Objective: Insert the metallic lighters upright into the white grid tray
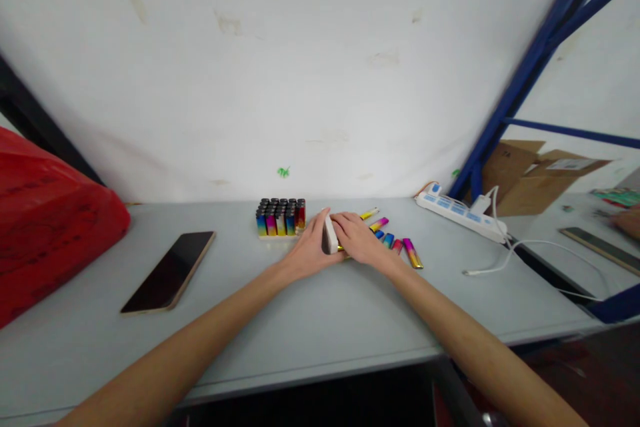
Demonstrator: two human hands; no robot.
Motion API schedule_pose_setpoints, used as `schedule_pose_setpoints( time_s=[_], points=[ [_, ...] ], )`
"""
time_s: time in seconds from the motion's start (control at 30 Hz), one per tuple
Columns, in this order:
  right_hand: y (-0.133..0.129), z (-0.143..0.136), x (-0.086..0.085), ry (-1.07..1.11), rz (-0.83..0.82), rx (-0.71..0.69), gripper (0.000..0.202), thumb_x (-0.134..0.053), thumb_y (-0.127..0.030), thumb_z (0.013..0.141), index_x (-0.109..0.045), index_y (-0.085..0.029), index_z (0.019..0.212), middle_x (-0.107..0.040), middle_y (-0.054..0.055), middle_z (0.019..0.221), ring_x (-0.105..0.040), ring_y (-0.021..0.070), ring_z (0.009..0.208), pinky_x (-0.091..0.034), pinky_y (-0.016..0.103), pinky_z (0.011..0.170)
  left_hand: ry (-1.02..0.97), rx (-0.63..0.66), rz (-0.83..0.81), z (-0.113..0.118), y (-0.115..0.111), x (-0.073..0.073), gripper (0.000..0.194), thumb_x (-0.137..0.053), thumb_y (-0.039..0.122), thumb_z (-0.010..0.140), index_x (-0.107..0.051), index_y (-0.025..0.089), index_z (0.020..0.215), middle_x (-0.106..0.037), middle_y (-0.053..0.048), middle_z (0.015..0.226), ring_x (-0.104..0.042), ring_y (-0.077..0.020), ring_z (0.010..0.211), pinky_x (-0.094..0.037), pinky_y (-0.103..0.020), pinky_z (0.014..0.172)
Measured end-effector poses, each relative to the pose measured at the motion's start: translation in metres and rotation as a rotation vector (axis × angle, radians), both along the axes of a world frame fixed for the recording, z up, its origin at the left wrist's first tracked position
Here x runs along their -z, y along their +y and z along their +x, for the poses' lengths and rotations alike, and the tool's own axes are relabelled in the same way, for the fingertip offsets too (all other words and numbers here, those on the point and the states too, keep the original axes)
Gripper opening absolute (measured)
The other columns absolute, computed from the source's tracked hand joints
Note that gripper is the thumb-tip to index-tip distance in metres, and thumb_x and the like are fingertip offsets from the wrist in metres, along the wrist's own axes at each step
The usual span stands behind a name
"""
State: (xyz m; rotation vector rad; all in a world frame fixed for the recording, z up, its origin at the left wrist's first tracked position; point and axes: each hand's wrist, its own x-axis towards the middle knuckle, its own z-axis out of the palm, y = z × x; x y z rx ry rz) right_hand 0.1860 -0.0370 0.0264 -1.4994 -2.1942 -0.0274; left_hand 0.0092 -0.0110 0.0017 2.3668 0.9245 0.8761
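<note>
1. Rising beyond the left hand (310, 247) and the right hand (357, 237) is a white wall (350, 80), with some faded marks.
2. Under both hands is a grey table (300, 327), which reaches far to each side.
3. Well to the right of the right hand, a blue frame (525, 67) stands at a slant.
4. Well to the left of the left hand lies a red bag (55, 220).
5. Beyond the frame, far right of the right hand, is a carton (540, 177) with open flaps.
6. Right of the right hand, toward the wall, a white power strip (457, 215) lies with a white cable (483, 272).
7. Left of the left hand, a phone (170, 273) lies flat, its dark screen up.
8. The left hand is narrow and holds a white block (331, 235), which is tilted up on edge between the two hands.
9. The right hand is bent over the right side of the block; I cannot tell if it grips the block or something hidden under its fingers.
10. Just left of the left hand, upright lighters (276, 220) stand in close rows.
11. Just right of the right hand, several loose lighters (413, 253) lie spread, in yellow, pink, blue and red.
</note>
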Motion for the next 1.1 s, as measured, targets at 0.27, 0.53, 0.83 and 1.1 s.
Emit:
schedule_pose_setpoints(
  time_s=[0.27,0.53,0.83,1.1],
  points=[
    [0.013,0.021,0.012,-0.298,0.017,0.018,0.034,-0.035,-0.024,0.108,-0.066,-0.015,0.118,-0.067,0.015,0.118,-0.055,0.0272,0.109,-0.04,0.04,0.098,0.028,0.019,-0.041,-0.004,0.002,0.001,0.117,-0.077,0.07,0.073,-0.017,0.024,0.161,-0.033,-0.016,0.163,-0.033,-0.0338,0.151,-0.03,-0.049,0.124],
    [0.012,0.052,-0.001,-0.271,-0.054,0.113,0.042,-0.026,-0.029,0.112,-0.064,-0.016,0.1,-0.068,0.008,0.096,-0.06,0.0204,0.094,-0.039,0.031,0.09,0.056,0.042,-0.065,-0.011,0.004,-0.006,0.115,-0.076,0.071,0.072,-0.019,0.025,0.161,-0.033,-0.015,0.164,-0.035,-0.0353,0.15,-0.031,-0.05,0.123],
    [-0.001,0.041,-0.009,-0.117,-0.056,0.151,0.039,-0.027,-0.034,0.111,-0.054,-0.017,0.134,-0.07,0.012,0.117,-0.065,0.0224,0.105,-0.042,0.033,0.094,0.023,-0.009,-0.016,-0.004,-0.001,-0.001,0.105,-0.074,0.06,0.08,-0.018,0.023,0.16,-0.033,-0.017,0.162,-0.034,-0.035,0.15,-0.03,-0.05,0.123],
    [-0.003,0.006,0.012,-0.173,0.002,-0.049,0.038,-0.033,-0.027,0.109,-0.063,-0.015,0.128,-0.058,0.014,0.14,-0.05,0.0255,0.13,-0.033,0.043,0.114,-0.033,-0.051,0.016,0.006,-0.005,0.004,0.107,-0.079,0.043,0.076,-0.017,0.018,0.159,-0.034,-0.021,0.16,-0.034,-0.0337,0.15,-0.029,-0.05,0.124]
  ],
)
